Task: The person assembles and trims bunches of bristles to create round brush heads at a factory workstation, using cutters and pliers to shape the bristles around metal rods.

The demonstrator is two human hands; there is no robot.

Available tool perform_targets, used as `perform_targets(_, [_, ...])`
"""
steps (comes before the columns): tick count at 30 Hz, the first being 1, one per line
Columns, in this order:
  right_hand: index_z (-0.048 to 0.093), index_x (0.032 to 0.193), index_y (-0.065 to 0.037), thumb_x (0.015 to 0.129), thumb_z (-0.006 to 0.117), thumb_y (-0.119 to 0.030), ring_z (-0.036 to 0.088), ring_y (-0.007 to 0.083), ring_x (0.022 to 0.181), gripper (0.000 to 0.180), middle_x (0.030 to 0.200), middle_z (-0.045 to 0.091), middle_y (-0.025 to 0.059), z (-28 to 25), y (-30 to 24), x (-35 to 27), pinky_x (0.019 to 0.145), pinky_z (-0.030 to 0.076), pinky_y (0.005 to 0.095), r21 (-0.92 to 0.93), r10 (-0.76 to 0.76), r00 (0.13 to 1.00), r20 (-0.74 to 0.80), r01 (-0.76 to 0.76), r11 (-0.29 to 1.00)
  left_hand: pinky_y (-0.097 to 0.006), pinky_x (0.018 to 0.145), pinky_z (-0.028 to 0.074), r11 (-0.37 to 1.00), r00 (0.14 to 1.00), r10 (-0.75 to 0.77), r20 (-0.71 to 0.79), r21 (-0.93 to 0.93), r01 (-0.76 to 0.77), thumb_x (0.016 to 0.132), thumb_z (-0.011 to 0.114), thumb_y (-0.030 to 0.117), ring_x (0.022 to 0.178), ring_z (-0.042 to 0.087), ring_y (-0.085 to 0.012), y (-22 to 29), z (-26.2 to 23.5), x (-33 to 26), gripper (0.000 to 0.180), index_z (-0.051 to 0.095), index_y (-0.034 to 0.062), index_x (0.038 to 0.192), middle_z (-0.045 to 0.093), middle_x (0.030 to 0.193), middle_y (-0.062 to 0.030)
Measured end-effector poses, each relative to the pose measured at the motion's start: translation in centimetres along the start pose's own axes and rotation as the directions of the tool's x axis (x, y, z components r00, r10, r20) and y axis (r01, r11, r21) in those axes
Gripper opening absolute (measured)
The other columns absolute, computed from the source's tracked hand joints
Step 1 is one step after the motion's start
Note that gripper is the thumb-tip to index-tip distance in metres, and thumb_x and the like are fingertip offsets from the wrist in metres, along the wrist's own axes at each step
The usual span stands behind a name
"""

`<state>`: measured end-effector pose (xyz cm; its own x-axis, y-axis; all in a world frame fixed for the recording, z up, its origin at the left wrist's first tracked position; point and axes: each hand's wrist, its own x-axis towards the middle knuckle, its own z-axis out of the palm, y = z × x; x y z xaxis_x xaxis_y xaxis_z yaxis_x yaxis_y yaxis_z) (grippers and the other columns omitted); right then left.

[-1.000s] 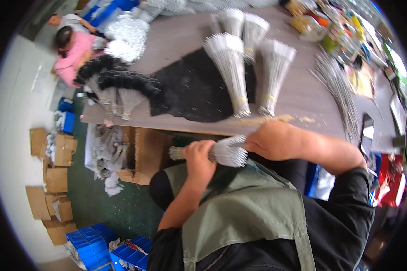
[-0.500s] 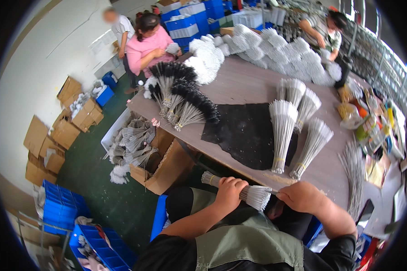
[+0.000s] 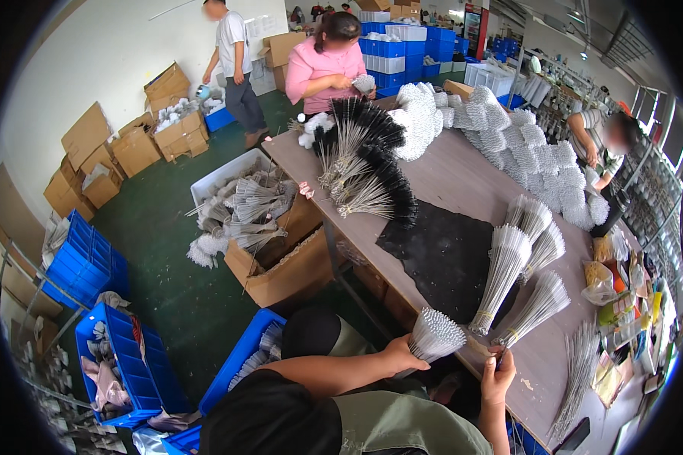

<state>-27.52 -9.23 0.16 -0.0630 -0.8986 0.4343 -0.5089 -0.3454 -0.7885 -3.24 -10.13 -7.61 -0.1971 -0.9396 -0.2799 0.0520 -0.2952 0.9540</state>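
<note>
My left hand (image 3: 402, 355) is closed round a bundle of thin wire brushes (image 3: 438, 335), its white-tipped end tilted up and toward the table. Just to the right, at the table's near edge, my right hand (image 3: 498, 375) has its thumb and fingers pinched together by the foot of a banded white brush bundle (image 3: 537, 303). What the pinch holds, if anything, is too small to make out. Another tall white bundle (image 3: 503, 277) stands close by, with more behind it. A black mat (image 3: 436, 246) lies to their left.
Black-bristled brush bundles (image 3: 372, 163) lie at the table's left corner; white bundles (image 3: 516, 144) are heaped along the far side. An open carton (image 3: 296, 265) and blue crates (image 3: 140, 371) stand on the floor at left. Loose wires (image 3: 577, 371) lie at right. Three people are beyond the table.
The view has swung, shifting the table rightward. My right hand has left the held bundle for the table edge. The held bundle's white end has turned up. The far-left person has moved.
</note>
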Motion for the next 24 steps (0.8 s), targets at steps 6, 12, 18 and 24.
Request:
perform_targets(6, [0.057, 0.085, -0.002, 0.092, 0.056, -0.023, 0.043, 0.01, 0.057, 0.022, 0.062, 0.049, 0.0015, -0.2, 1.0, -0.4, 0.053, 0.037, 0.027, 0.16, 0.302, 0.953, 0.032, -0.303, 0.939, -0.033, 0.095, 0.042, 0.999, 0.999, -0.026, -0.029, 0.029, 0.027, 0.054, 0.086, 0.016, 0.107, 0.057, -0.0265, -1.7, 0.9, 0.4, 0.079, 0.049, -0.0007, 0.122, 0.061, 0.114, -0.0153])
perform_targets(12, [0.053, 0.082, -0.002, 0.086, 0.052, -0.008, 0.055, 0.0241, 0.062, 0.008, 0.07, 0.056, 0.0118, 1.0, 0.5, -1.5, 0.06, 0.044, 0.0349, -0.217, -0.135, 0.991, -0.018, 0.128, 0.968, -0.033, 0.095, 0.042, 0.985, 0.997, -0.045, -0.063, 0.162, 0.054, 0.055, 0.085, 0.016, 0.108, 0.057, -0.0286, 2.5, 0.6, -1.4, 0.079, 0.048, -0.0005, 0.124, 0.06, 0.114, -0.0172])
perform_targets(18, [0.054, 0.082, -0.002, 0.085, 0.049, -0.006, 0.054, 0.0239, 0.057, 0.007, 0.068, 0.056, 0.0123, 1.4, 0.0, -1.6, 0.056, 0.042, 0.0347, -0.215, -0.193, 0.981, 0.003, 0.189, 0.958, -0.034, 0.095, 0.042, 0.988, 0.996, -0.039, -0.076, 0.148, 0.05, 0.056, 0.084, 0.015, 0.108, 0.057, -0.0293, 1.2, 0.7, -1.1, 0.079, 0.048, -0.0005, 0.124, 0.06, 0.114, -0.0182])
perform_targets(24, [0.057, 0.086, -0.005, 0.095, 0.05, -0.024, 0.049, 0.0093, 0.059, 0.023, 0.065, 0.051, -0.0011, 0.8, -2.1, -6.3, 0.056, 0.039, 0.025, 0.33, 0.329, 0.506, 0.797, -0.823, 0.463, -0.035, 0.095, 0.042, 0.974, 0.993, -0.077, -0.089, 0.205, 0.094, 0.056, 0.085, 0.016, 0.109, 0.056, -0.0303, 2.4, 1.1, -1.6, 0.078, 0.049, -0.0002, 0.122, 0.06, 0.114, -0.0186])
